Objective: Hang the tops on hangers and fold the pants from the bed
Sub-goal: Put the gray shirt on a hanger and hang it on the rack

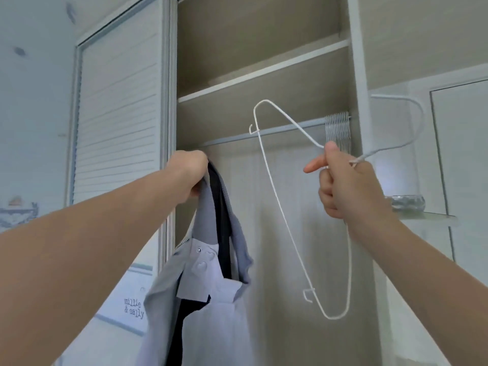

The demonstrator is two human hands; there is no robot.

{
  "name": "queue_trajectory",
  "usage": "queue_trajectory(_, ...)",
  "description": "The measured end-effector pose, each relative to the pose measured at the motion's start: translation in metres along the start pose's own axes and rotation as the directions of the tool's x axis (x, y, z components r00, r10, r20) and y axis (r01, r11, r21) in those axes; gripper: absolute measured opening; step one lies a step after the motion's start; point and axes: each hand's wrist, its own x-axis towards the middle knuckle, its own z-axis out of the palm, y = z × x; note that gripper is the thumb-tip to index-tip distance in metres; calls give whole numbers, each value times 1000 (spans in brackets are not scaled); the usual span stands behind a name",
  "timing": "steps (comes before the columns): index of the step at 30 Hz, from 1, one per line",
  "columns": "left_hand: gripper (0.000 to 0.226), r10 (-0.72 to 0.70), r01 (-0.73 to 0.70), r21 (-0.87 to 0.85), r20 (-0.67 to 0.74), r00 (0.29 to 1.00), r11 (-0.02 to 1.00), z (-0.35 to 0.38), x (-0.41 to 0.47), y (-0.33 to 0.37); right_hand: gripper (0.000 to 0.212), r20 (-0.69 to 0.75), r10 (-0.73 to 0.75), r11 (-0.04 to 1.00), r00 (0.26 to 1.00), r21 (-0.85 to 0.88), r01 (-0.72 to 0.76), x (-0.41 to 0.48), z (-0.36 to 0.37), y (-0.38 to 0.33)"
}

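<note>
An open wardrobe (290, 220) with pale wood-grain walls fills the view, seen from below with both bare arms raised into it.

Nearest, on the left, a grey top (211, 273) with a dark lining hangs straight down. It has a white front panel with a snap and heart-shaped buttons. The left hand (191, 175) grips it by the bunched neck, fingers curled round the fabric, so the garment drops directly below that hand.

To the right, the right hand (343, 186) pinches a white wire hanger (277, 196) at its neck, thumb on top and the other fingers folded, the index fingertip pointing left. The hanger is turned on its side. Its triangle spreads left of and below the hand, and its hook (412, 112) arcs away to the right. Hanger and top are apart, with open space between them.

Behind the hands, a closet rail (232, 138) crosses the wardrobe, with a tight bunch of spare hangers (338, 128) at its right end. Above it sits a shelf (264, 71). A louvred door (118, 114) stands at the left.
</note>
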Motion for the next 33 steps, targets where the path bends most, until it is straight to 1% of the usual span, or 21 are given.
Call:
queue_trajectory(3,15,9,9,163,-112,994,987,-22,-43,-3,44,114,10,999,993,38,-15,-35,-16,-15)
queue_trajectory(6,12,55,10,354,-174,983,935,-44,-90,-7,42,224,40,994,974,93,-62,-74,-26,-22)
queue_trajectory(8,12,68,26,434,-199,978,901,-60,-117,-11,42,305,60,985,950,134,-105,-102,-31,-22)
queue_trajectory(11,16,48,80,536,-220,974,841,-82,-156,-19,43,420,107,967,901,167,-193,-147,-41,-20)
queue_trajectory(14,15,17,124,556,-243,970,822,-99,-197,-28,42,510,156,941,846,184,-285,-194,-53,-19)
queue_trajectory(16,21,3,139,567,-241,970,812,-110,-223,-38,40,568,194,920,800,177,-349,-224,-62,-20)
queue_trajectory(18,26,-17,155,586,-234,972,795,-120,-249,-49,42,625,224,913,748,133,-385,-253,-71,-19)
queue_trajectory(21,22,-58,188,629,-221,974,754,-135,-293,-67,46,690,261,903,675,73,-424,-295,-84,-17)
queue_trajectory(23,24,-95,208,663,-203,975,719,-146,-324,-79,51,717,292,891,633,38,-453,-321,-93,-16)
queue_trajectory(27,27,-185,273,661,-201,962,699,-169,-386,-102,59,767,356,872,534,-67,-486,-365,-112,-22)
queue_trajectory(31,21,-212,271,692,-172,962,669,-186,-438,-119,76,795,424,846,434,-176,-504,-402,-124,-40)
queue_trajectory(33,20,-222,267,722,-159,962,639,-192,-459,-125,78,808,440,856,391,-246,-455,-415,-129,-48)
